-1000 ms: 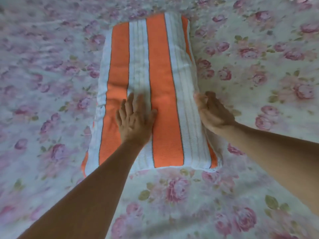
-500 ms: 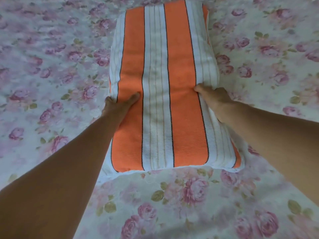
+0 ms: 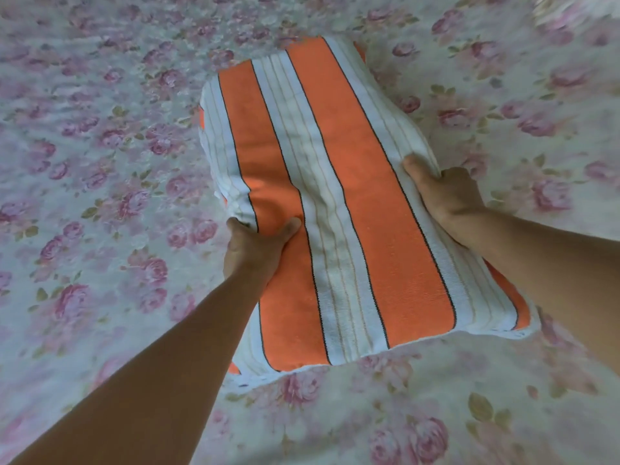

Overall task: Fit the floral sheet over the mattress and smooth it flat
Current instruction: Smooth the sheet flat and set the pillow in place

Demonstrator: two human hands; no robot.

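The floral sheet, white with pink roses, covers the mattress across the whole view. On it rests a long pillow in an orange-and-white striped cover, slanted from upper left to lower right. My left hand grips the pillow's left edge, thumb on top and fingers tucked under. My right hand clamps its right edge the same way. The pillow's near end looks raised a little off the sheet.
A pale bunched fold of fabric shows at the top right corner. The floral sheet has soft wrinkles in front of the pillow's near end.
My left hand went from lying flat on top of the pillow to gripping its left edge. With both hands on its sides, the pillow has turned to slant toward the lower right.
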